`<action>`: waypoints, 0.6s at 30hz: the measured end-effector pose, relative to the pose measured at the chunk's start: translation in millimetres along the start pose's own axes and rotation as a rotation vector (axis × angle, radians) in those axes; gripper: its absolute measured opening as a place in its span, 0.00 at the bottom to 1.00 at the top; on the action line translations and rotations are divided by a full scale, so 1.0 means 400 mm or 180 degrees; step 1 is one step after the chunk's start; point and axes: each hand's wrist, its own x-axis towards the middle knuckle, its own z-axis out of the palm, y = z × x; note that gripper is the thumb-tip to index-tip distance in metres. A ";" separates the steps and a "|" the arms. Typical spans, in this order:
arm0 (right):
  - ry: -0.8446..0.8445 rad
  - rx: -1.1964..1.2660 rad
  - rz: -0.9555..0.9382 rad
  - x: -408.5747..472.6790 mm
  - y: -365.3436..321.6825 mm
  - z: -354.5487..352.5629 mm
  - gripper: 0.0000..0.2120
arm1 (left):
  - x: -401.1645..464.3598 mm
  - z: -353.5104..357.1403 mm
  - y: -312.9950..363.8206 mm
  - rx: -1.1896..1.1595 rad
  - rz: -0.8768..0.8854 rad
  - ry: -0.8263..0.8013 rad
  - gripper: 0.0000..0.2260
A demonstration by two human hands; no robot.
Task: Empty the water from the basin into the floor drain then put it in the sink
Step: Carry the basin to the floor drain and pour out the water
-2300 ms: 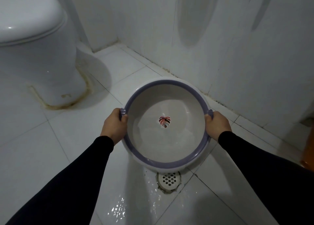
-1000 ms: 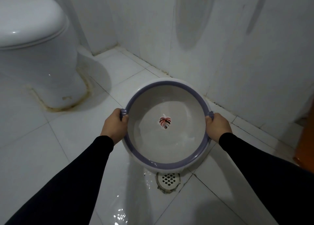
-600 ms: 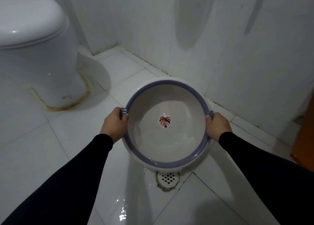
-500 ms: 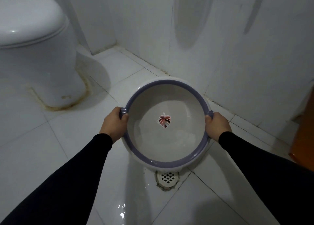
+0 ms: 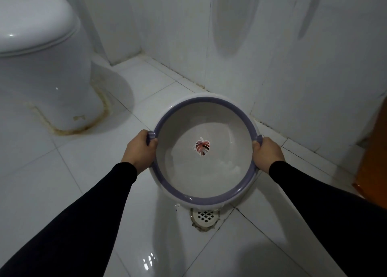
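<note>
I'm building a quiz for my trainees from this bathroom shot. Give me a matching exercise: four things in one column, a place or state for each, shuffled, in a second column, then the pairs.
Things
1. white basin with purple rim
2. round white floor drain grate
3. white toilet
4. orange object

Places or states
A. at the far left
B. cut off by the right edge
C. gripped by the left hand and right hand
D. set in the floor under the basin's near edge

Pairs: 1-C, 2-D, 3-A, 4-B
</note>
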 end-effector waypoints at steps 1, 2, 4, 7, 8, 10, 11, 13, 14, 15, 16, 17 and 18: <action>0.0001 -0.0003 0.0005 -0.001 0.000 0.000 0.18 | 0.000 0.000 -0.001 0.0005 0.0001 -0.0006 0.06; 0.0001 -0.0003 0.0017 -0.002 0.001 0.001 0.18 | 0.000 -0.001 -0.002 0.0009 0.0001 -0.0011 0.06; -0.0007 0.0002 0.0021 -0.003 0.003 0.003 0.18 | -0.001 -0.002 -0.001 0.0026 0.0010 -0.0024 0.08; -0.0009 0.0017 0.0003 -0.003 0.003 0.005 0.17 | -0.003 -0.002 0.000 0.0010 0.0014 -0.0055 0.09; -0.0014 0.0020 0.0005 -0.003 0.003 0.005 0.17 | -0.004 -0.003 0.001 0.0025 0.0015 -0.0053 0.09; -0.0018 0.0007 0.0017 -0.002 0.002 0.007 0.17 | -0.005 -0.004 0.002 0.0050 0.0015 -0.0044 0.09; -0.0022 0.0001 0.0023 -0.002 0.002 0.007 0.17 | -0.005 -0.004 0.002 0.0040 0.0009 -0.0047 0.08; -0.0028 -0.0014 0.0025 -0.002 0.002 0.007 0.17 | -0.005 -0.004 0.001 0.0045 0.0013 -0.0042 0.08; -0.0025 -0.0017 0.0023 -0.002 0.002 0.007 0.17 | -0.004 -0.004 -0.001 0.0074 0.0029 -0.0032 0.08; -0.0019 -0.0016 0.0022 -0.002 0.002 0.007 0.17 | -0.004 -0.005 -0.003 0.0104 0.0045 -0.0022 0.08; -0.0013 -0.0017 0.0019 -0.003 0.002 0.007 0.17 | -0.005 -0.005 -0.005 0.0123 0.0051 -0.0019 0.07; -0.0011 -0.0024 0.0015 -0.003 0.002 0.007 0.17 | -0.005 -0.006 -0.005 0.0127 0.0050 -0.0022 0.07; -0.0014 -0.0033 0.0010 -0.004 0.003 0.007 0.17 | -0.005 -0.006 -0.006 0.0121 0.0045 -0.0028 0.07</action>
